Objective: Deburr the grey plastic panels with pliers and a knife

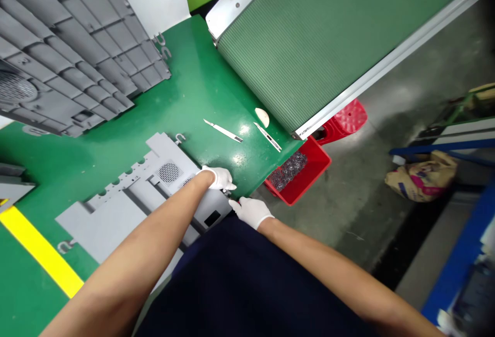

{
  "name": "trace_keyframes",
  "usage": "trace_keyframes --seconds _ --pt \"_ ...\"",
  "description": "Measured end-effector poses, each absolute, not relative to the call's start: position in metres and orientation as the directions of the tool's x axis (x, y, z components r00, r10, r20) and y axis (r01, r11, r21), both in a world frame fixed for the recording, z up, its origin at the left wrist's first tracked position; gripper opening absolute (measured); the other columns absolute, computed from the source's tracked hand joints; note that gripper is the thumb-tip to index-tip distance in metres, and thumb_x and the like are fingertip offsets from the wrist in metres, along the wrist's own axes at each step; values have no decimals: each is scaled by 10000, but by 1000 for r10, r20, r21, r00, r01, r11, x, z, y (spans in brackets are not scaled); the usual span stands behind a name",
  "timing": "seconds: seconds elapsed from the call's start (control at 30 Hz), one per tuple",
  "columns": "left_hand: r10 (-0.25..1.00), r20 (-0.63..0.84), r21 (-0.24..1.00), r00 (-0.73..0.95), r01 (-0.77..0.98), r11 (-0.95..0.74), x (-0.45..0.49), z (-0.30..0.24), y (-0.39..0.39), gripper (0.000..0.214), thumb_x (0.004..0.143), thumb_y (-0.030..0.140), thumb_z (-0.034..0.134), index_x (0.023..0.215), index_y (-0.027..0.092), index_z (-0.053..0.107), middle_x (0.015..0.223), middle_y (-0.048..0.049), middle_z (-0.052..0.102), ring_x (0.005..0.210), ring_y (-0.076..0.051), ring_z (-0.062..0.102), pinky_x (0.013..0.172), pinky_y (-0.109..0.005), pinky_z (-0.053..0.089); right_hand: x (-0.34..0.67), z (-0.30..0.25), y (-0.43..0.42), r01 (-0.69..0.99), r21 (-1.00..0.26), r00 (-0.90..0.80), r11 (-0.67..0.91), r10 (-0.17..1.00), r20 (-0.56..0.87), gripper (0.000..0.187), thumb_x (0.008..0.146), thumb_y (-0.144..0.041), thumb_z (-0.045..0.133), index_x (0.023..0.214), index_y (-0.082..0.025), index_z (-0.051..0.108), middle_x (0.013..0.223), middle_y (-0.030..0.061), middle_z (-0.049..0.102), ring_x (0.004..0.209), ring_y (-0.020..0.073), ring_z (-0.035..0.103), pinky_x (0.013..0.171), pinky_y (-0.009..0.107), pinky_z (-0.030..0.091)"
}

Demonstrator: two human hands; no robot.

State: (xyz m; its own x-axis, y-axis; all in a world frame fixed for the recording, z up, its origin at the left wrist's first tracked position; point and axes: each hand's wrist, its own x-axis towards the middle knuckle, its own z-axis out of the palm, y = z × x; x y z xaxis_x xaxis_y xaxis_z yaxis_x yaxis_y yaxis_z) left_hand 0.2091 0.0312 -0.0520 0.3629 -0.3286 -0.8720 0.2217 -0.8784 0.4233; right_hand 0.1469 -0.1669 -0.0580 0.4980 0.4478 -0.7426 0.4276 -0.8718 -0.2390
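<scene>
Head view: the left hand (218, 177), in a white glove, lies with curled fingers on the right corner of a flat grey panel (127, 208) that rests on the green table (185, 89). The gloved right hand (251, 211) sits just beside it at the table's edge, fingers drawn together. I cannot tell whether either hand actually grips anything. Two slim knives (223, 131) lie further along the table, and a red bin (299, 174) stands below its end.

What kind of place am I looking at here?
Most likely a factory workstation for moulded plastic parts. A ribbed conveyor belt runs beside the green table, grey plastic panels lie on the table, and two small trimming knives sit close by.
</scene>
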Motion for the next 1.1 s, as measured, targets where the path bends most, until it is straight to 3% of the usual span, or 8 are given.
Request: trace_keyframes --seconds 0.13,0.3,0.6,0.8,1.1 --pt "-347 -855 441 385 188 -878 209 -56 33 506 780 656 542 806 193 745 859 -79 744 693 -190 594 750 -330 448 149 -52 -166 457 -228 494 -860 458 -739 766 940 -698 103 964 -177 663 864 152 734 845 291 711 766 398 504" --pt "-500 -777 586 382 150 -796 209 -64 41 426 805 549 570 841 163 747 803 -48 731 625 -125 539 615 -231 403 152 -47 -167 438 -238 491 -867 452 -745 689 963 -658 152 963 -196 663 932 135 735 896 276 701 790 385 498" --pt "-547 -762 640 346 275 -718 212 -66 50 342 749 457 673 926 181 771 878 -24 753 730 -136 611 680 -217 441 152 -51 -162 447 -246 523 -860 474 -708 667 964 -656 168 983 -197 651 959 130 719 903 277 696 796 395 498" --pt "-546 -760 639 352 257 -724 212 -66 51 341 739 473 687 922 199 773 869 -12 749 724 -130 598 685 -211 437 155 -47 -158 458 -236 487 -857 463 -741 779 946 -685 95 1010 -157 663 925 177 731 879 301 709 785 417 510" --pt "-502 -767 619 400 256 -742 209 -59 51 320 703 421 698 912 188 767 818 -13 730 718 -147 588 667 -229 444 159 -31 -151 483 -235 465 -844 474 -748 720 973 -611 149 1005 -130 684 921 195 732 911 312 706 769 412 521"
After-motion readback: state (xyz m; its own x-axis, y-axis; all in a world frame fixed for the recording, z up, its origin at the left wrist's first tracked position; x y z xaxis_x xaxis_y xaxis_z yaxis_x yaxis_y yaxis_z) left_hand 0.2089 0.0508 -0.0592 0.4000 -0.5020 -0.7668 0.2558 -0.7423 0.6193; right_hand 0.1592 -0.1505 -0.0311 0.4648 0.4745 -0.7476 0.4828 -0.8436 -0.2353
